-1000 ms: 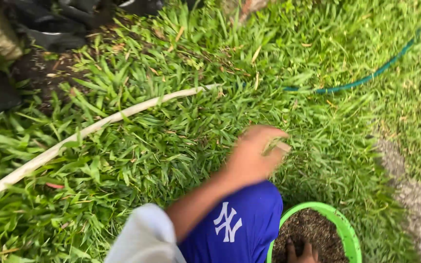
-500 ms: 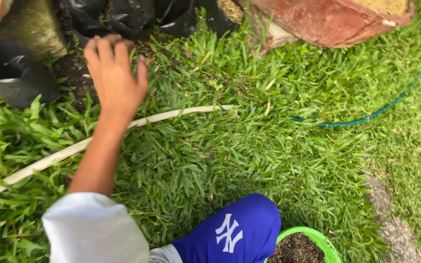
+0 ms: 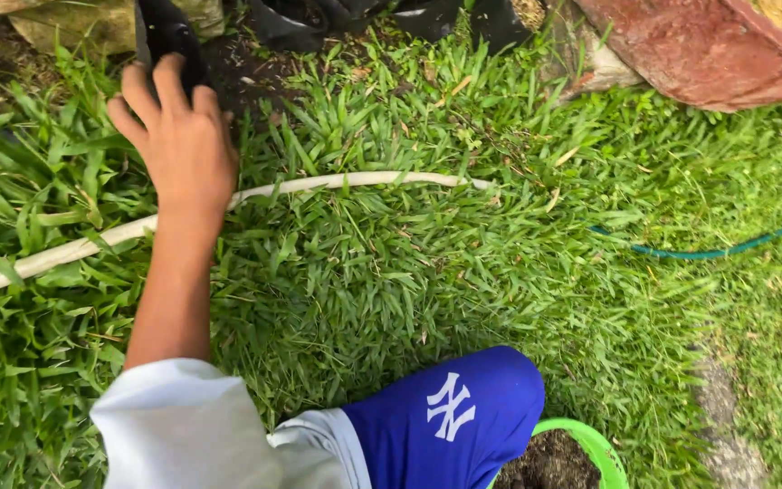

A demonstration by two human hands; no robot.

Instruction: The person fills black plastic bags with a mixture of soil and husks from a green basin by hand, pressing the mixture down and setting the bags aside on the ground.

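The left hand [image 3: 178,136] reaches out over the grass [image 3: 391,290], fingers spread and loosely curled, their tips touching a black plastic bag [image 3: 166,34] at the lawn's far edge; whether it grips the bag cannot be told. The right hand is out of view.

A pale hose [image 3: 346,181] lies across the grass just nearer than the bag, its long axis running left to right in a shallow arc, and the forearm crosses above it. Right of the pale hose, a thin green hose [image 3: 699,254] curves away. More black bags [image 3: 364,14] sit right of the touched one, beside a reddish-brown slab [image 3: 708,54]. Near the person's blue-clad knee [image 3: 450,417], which bears a white emblem, stands a green bucket [image 3: 604,448] holding dark soil.
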